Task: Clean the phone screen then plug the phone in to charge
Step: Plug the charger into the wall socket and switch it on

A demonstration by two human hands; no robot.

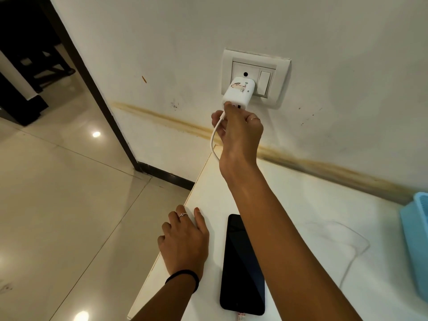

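Note:
A black phone (240, 269) lies face up on the white table (312, 200), its screen dark, with a cable plug at its near end. A white charger adapter (238, 92) sits in the wall socket plate (254, 77). My right hand (238, 128) reaches up to the adapter's underside and pinches the white cable (214, 137) where it meets the adapter. The cable loops down behind my forearm and runs across the table at the right. My left hand (184, 239) rests on the table's left edge beside the phone, fingers curled over the edge.
A light blue plastic basket (416, 242) stands at the table's right edge. The socket plate has a rocker switch (264, 83) to the right of the adapter. Glossy floor tiles and a dark doorway lie to the left.

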